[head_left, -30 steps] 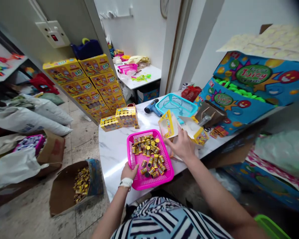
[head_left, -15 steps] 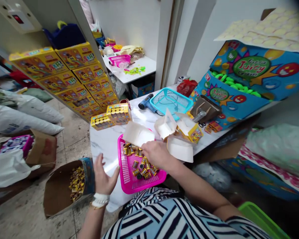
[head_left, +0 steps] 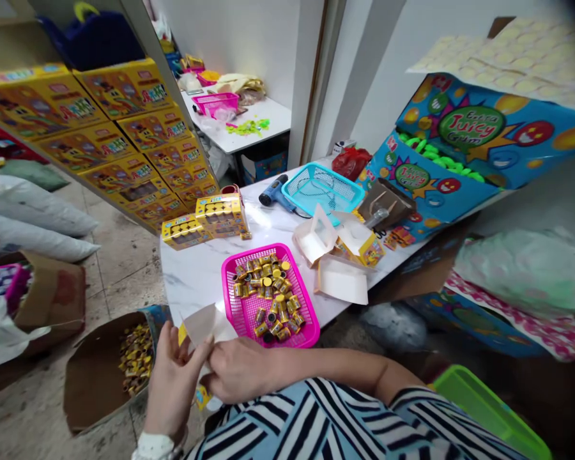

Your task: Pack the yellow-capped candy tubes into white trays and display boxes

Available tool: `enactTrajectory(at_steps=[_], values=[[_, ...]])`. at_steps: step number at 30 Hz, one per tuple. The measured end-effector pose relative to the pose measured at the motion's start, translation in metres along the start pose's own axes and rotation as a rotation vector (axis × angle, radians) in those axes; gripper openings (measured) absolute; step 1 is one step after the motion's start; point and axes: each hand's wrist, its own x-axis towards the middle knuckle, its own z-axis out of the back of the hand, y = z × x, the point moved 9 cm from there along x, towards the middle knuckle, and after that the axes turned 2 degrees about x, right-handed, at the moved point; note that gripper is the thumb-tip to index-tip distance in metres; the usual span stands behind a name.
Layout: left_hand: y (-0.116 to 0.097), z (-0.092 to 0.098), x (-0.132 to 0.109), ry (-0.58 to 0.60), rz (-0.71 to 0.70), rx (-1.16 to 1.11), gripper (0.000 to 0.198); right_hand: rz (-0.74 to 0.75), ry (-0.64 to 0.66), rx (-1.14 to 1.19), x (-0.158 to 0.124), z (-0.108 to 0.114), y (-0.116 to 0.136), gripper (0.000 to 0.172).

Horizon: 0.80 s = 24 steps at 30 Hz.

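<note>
My left hand (head_left: 172, 374) grips the left side of an open yellow carton (head_left: 209, 324) with a white inside, low in front of my body. On the same carton my right hand (head_left: 242, 369) is closed, fingers bent at its near right side. Beyond the hands stands a pink mesh basket (head_left: 312, 329). Many small yellow-and-black cylinders (head_left: 268, 280) lie loose in it. To the basket's right sit several open cartons (head_left: 342, 281) with white insides. Part of the held carton is hidden behind my fingers.
A turquoise basket (head_left: 294, 190) and a blue power tool (head_left: 274, 191) are at the table's back. Filled yellow boxes (head_left: 220, 214) stand at the left, near stacked boxes (head_left: 153, 134). On the floor, a cardboard box (head_left: 91, 377) holds small yellow pieces. Blue gum boxes (head_left: 421, 179) stand right.
My right hand has carried the carton from above the pink basket leftward and toward my body. My left hand, open and apart before, has closed on it. The view has shifted slightly.
</note>
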Motion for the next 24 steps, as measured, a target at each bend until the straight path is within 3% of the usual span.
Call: enactTrajectory(at_steps=[3,5,7,8,10,12,14,16,18,20,23,24], values=[[-0.009,0.012,0.001,0.072,-0.024,-0.008,0.094,0.062,0.107,0.019,0.0,-0.008,0.012,0.046],[-0.002,0.027,0.003,0.056,0.022,-0.01,0.09,0.177,0.144,0.081,-0.005,-0.011,0.024,0.051],[0.012,0.048,0.004,0.02,0.116,-0.005,0.085,0.298,0.071,0.192,-0.013,-0.006,0.032,0.057],[0.019,0.058,0.004,0.008,0.162,-0.004,0.081,0.301,-0.029,0.249,-0.017,0.001,0.028,0.059],[0.026,0.08,0.001,-0.031,0.222,-0.029,0.073,0.126,-0.317,0.325,-0.025,0.02,-0.002,0.057],[0.023,0.098,-0.003,-0.083,0.208,-0.093,0.068,-0.186,-0.57,0.347,-0.036,0.029,-0.048,0.063],[0.019,0.104,-0.004,-0.097,0.145,-0.153,0.067,-0.43,-0.645,0.388,-0.041,0.018,-0.088,0.075],[0.024,0.092,0.002,-0.036,0.085,-0.193,0.069,-0.533,-0.517,0.511,-0.03,-0.013,-0.113,0.071],[0.04,0.073,0.016,0.025,0.035,-0.224,0.073,-0.573,-0.301,0.603,-0.018,-0.051,-0.124,0.046],[0.06,0.064,0.034,-0.046,-0.054,-0.214,0.078,-0.604,-0.162,0.583,-0.014,-0.077,-0.127,0.036],[0.08,0.059,0.048,-0.172,-0.211,0.03,0.068,-0.66,-0.144,0.434,-0.019,-0.084,-0.132,0.039],[0.085,0.056,0.047,-0.155,-0.239,0.09,0.059,-0.68,-0.147,0.376,-0.021,-0.083,-0.134,0.04]])
